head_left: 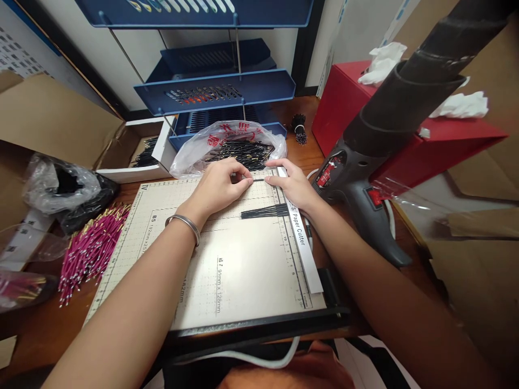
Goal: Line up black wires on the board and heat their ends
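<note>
Near the top edge of a paper cutter board (243, 265), a short black cord (258, 180) spans between my hands. My left hand (221, 186), with a metal bangle on the wrist, pinches its left end between thumb and fingers. At the cord's right end, my right hand (291, 186) closes its thumb and fingers, with the index finger stretched toward the plastic bag. It overlaps the cutter's white strip (302, 243). Below my hands, several thin black cords (263, 211) lie side by side on the board, their right ends at the strip.
Behind the board sits a clear bag (190, 154) of black cords with gold tips. Magenta cords (95, 243) are piled at left, near a white box (133, 173). Blue tiered trays (219, 89) stand behind. At right are a dark heat-gun-like tool (365, 178) and red box (450, 146).
</note>
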Available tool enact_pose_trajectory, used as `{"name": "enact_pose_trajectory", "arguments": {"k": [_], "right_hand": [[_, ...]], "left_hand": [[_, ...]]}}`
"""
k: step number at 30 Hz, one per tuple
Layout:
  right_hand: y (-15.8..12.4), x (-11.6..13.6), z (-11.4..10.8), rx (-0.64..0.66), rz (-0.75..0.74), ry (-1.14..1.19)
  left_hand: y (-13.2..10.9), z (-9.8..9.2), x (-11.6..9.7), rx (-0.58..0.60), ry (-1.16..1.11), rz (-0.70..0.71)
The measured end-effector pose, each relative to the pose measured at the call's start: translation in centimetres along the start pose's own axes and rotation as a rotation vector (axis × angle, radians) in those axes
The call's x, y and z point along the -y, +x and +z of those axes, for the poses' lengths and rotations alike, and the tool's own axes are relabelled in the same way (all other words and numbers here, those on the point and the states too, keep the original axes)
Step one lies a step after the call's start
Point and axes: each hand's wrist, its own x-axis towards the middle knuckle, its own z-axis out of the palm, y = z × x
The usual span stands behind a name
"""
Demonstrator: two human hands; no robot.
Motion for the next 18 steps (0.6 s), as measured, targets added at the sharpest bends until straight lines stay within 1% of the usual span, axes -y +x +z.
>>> {"name": "enact_pose_trajectory", "arguments": {"k": [7, 18], "right_hand": [[0.09, -0.06, -0.07, 0.006, -0.041, -0.035], [0.22, -0.11, -0.14, 0.017, -0.035, -0.022]], "left_hand": [[0.00, 0.04, 0.06, -0.005, -0.007, -0.002], [0.07, 0.09, 0.14, -0.005, -0.016, 0.013]]}}
